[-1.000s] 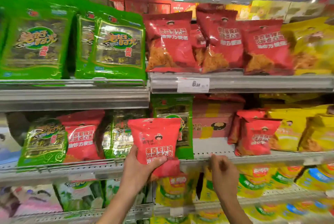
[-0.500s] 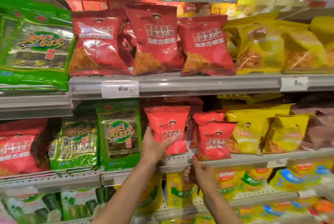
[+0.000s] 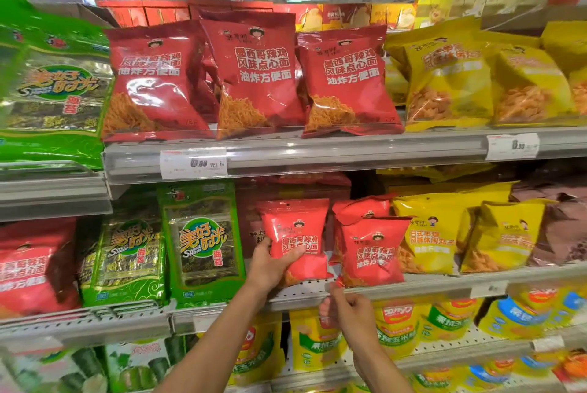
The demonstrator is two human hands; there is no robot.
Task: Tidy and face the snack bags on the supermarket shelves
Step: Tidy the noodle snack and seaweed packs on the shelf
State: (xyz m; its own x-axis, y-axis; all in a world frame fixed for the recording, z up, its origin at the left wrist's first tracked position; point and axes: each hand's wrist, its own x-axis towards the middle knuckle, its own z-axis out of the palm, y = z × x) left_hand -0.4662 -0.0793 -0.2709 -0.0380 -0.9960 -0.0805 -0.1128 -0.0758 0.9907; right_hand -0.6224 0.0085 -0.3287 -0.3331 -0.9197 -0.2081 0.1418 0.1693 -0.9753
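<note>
Red, light, crinkly noodle-snack bag is being gripped low by the left hand, right hand seemingly curled empty.

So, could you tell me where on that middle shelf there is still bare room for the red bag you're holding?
Bare perforated shelf shows under the held red bag, between the green seaweed pack and the standing red bags. Rightward, the yellow bags are packed tight.
</note>
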